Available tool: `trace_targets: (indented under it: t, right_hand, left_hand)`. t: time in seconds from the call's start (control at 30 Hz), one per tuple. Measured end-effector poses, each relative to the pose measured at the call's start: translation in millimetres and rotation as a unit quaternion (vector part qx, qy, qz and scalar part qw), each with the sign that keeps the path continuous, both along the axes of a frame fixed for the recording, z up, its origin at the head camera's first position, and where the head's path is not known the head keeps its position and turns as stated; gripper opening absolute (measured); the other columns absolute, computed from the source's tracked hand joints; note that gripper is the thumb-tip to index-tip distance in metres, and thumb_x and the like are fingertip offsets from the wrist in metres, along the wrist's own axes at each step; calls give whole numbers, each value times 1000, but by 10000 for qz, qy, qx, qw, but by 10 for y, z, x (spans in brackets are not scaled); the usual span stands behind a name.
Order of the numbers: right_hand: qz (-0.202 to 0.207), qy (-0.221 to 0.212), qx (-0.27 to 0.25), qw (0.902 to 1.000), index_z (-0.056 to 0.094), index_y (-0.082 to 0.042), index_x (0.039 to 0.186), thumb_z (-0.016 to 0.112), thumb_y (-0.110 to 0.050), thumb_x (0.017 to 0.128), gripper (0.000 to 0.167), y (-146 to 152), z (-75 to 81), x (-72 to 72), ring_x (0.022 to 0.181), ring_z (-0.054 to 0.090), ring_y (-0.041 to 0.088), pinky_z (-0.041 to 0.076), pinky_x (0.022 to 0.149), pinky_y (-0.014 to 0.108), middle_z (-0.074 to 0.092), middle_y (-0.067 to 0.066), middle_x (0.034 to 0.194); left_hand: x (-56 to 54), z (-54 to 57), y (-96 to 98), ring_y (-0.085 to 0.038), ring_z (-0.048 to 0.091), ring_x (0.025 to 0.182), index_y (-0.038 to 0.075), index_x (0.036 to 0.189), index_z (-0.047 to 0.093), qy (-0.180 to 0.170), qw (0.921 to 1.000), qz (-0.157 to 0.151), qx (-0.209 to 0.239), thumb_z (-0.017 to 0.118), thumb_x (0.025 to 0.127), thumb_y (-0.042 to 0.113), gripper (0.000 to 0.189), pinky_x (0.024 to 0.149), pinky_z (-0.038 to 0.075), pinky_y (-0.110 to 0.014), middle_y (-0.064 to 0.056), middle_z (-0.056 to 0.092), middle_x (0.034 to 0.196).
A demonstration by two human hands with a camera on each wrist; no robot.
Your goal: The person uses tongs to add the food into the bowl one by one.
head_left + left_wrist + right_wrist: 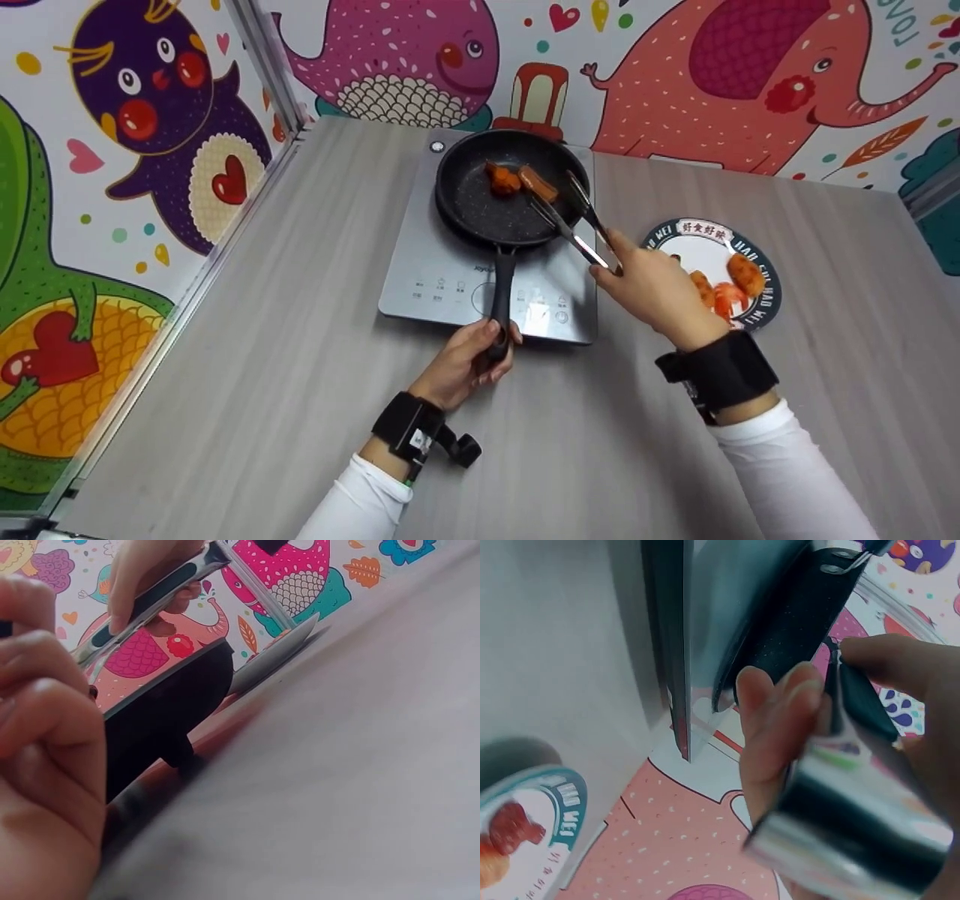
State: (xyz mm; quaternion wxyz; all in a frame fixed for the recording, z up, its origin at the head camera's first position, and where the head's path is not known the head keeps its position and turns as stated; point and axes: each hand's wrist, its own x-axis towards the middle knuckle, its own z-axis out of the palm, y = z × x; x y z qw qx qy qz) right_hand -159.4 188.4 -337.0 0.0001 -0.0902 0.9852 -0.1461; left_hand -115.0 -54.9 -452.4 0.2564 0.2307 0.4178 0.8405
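My left hand (469,360) grips the end of the black handle (503,300) of a frying pan (480,217). A brown sausage (538,184) and an orange-red piece of food (502,180) lie side by side in the pan. My right hand (652,285) holds metal tongs (577,241) with dark grips, reaching over the pan's right rim. The tong arms are spread, their tips near the sausage's right end; whether they touch it I cannot tell. In the right wrist view, the tongs' shiny rear end (847,817) is close to the camera.
Beneath the pan is a silver induction cooker (420,262) with touch controls. To its right, a round plate (766,300) with a dark patterned rim bears fried pieces (745,274) and a red-orange piece (727,298). Cartoon-printed walls stand behind and at the left of the wooden tabletop (247,360).
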Motion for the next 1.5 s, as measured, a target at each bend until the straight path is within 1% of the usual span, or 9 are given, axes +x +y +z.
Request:
trace_targets:
  t: [0.23,0.37,0.47,0.57,0.63,0.7,0.87,1.07,1.5]
  right_hand:
    - [-567,-712,-780,9928,29,-20,139,51,-46,85,64,50,-122,121,45,53,19,41,37,33,58,9,67]
    - [-921,-957,-1200,9838,19,-25,142,51,-48,85,70,74,-230,192,45,53,16,41,36,32,57,7,62]
    - [-1003,-837,-1332,9824,18,-26,143,51,-47,85,70,81,-301,240,49,55,20,44,42,34,59,11,71]
    - [-1004,-515,-1510,9821,21,-22,142,53,-45,85,69,86,-359,285,67,58,26,47,60,41,60,20,94]
    - [-997,-383,-1697,9797,23,-20,142,53,-44,85,69,87,-389,307,70,57,28,45,66,42,59,21,98]
    - [-1001,-367,-1984,9743,24,-21,142,53,-44,85,67,85,-408,316,68,57,27,46,63,41,60,19,89]
    - [-1020,-596,-2620,9578,24,-28,141,54,-43,85,65,77,-419,315,46,49,19,43,40,32,51,8,61]
    - [-1041,-829,-2897,9478,24,-30,140,56,-45,83,67,46,-414,306,44,46,18,40,37,29,49,7,59]
    - [-934,-670,-3114,9433,29,-22,139,58,-45,83,67,25,-460,270,44,48,17,42,40,30,52,7,62]
  left_hand:
    - [3,-23,26,-8,37,48,4,100,52,-66,9999,-75,-14,44,93,36,34,41,26,-19,0,47,59]
    - [9,-39,52,-8,37,47,4,101,52,-113,9999,-113,-7,44,93,36,34,41,26,-20,1,47,59]
    - [8,-44,62,-8,37,48,3,101,52,-145,9998,-114,-26,46,92,37,36,41,25,-20,1,47,59]
    - [8,-41,60,-8,38,48,3,101,52,-134,9998,-98,-55,47,91,38,37,41,26,-20,1,48,59]
    - [7,-33,59,-8,38,49,3,100,53,-118,9998,-99,-82,48,90,39,37,41,26,-20,1,48,59]
    - [7,-27,60,-8,38,49,3,100,53,-95,9999,-97,-84,48,90,39,37,41,26,-19,1,48,59]
    - [17,-17,52,-8,37,48,4,100,53,-58,9999,-67,-54,47,91,38,36,41,25,-21,1,48,59]
    - [29,-11,5,-8,36,48,3,100,53,-44,10000,-37,-33,46,92,37,35,42,25,-21,1,47,58]
    - [8,-7,-5,-8,38,48,3,100,53,-6,10000,20,-70,47,92,37,36,42,26,-19,0,46,58]
